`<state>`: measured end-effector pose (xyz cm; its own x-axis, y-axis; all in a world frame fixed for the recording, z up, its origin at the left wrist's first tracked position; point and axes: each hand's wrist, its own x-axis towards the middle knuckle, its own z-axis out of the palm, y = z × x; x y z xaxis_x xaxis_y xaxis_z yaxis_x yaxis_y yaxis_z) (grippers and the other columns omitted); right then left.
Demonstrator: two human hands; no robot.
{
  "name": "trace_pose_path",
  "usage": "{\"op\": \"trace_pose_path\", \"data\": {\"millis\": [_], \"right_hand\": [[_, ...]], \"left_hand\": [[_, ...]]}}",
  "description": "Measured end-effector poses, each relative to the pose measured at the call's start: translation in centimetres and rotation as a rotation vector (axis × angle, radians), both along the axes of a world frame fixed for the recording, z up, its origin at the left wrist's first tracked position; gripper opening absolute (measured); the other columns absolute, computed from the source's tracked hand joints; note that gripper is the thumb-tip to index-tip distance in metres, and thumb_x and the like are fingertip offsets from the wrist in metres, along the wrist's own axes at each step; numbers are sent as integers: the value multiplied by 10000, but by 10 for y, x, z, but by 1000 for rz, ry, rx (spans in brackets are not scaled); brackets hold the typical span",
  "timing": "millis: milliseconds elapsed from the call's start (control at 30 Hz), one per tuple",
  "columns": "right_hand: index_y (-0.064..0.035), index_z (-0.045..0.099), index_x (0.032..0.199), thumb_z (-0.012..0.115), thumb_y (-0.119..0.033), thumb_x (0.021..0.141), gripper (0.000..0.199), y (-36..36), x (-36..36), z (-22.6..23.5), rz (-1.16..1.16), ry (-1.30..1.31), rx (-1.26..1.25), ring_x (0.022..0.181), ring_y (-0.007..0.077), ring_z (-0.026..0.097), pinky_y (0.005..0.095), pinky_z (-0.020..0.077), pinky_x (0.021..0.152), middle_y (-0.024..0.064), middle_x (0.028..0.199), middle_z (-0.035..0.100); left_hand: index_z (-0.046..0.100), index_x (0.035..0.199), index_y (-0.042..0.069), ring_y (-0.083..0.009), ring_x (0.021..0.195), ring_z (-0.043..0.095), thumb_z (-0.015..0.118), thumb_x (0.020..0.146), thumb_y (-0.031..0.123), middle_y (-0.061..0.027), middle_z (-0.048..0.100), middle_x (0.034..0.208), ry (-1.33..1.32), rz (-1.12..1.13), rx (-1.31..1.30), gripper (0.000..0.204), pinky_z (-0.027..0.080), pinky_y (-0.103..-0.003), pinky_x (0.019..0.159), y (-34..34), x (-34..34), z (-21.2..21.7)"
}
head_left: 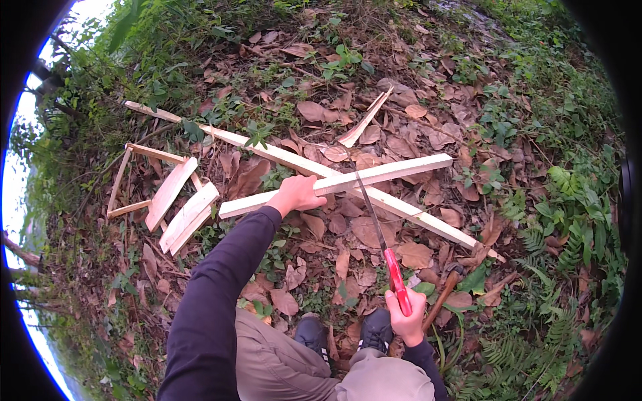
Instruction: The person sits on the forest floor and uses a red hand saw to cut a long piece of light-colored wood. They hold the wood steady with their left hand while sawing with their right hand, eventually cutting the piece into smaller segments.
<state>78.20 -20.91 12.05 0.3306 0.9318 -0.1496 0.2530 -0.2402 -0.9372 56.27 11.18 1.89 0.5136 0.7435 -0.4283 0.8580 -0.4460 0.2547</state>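
Note:
A pale wooden board [394,168] lies across a longer, narrower wooden strip [267,150], the two forming an X on the ground. My left hand [296,195] grips the board left of the crossing, pressing down on it. In my right hand [406,317], closed round its red handle, is a hand saw [372,212]. Its thin blade points away from me and lies across the board near the crossing. Whether the teeth have cut into the wood is too small to tell. Beyond the board rests a splintered wood offcut [366,121].
At the left, short curved boards [172,191] lie on a small wooden frame [115,180]. A hammer [439,301] with a wooden handle lies right of my right hand. Dry brown leaves [414,254] cover the ground, with green plants and ferns [535,334] around. My shoes [376,329] are close below the saw.

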Motion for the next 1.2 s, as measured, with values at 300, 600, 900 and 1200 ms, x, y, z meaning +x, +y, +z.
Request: {"op": "trace_pose_path", "data": {"millis": [300,600,900,1200], "right_hand": [[-25,560,681,684,-73,875,235,-4,3,-3,10,-34,22,436,91,388,309,302,444,14,495,405],[-11,582,722,688,-149,945,283,11,17,4,-8,29,-48,495,70,386,296,304,469,5,540,435],[-11,614,743,695,-159,943,262,15,31,19,8,-53,1,471,71,383,297,300,456,4,522,431],[-14,586,712,699,-139,932,277,4,30,28,-69,-10,-15,460,75,384,297,306,452,3,516,437]], "left_hand": [[748,839,-38,-374,830,702,443,809,867,-213,720,797,-120,179,-292,956,529,-435,825,16,-9,-26],[680,1110,-55,-262,711,727,456,790,885,-143,717,921,-257,403,-451,1018,562,-407,714,-9,12,-12],[696,1012,-19,-422,922,693,714,724,429,-251,716,941,-84,156,-31,533,557,-482,842,-28,20,15],[697,1052,7,-417,855,688,716,691,372,-257,701,874,-118,-81,102,513,551,-484,802,1,23,15]]}}
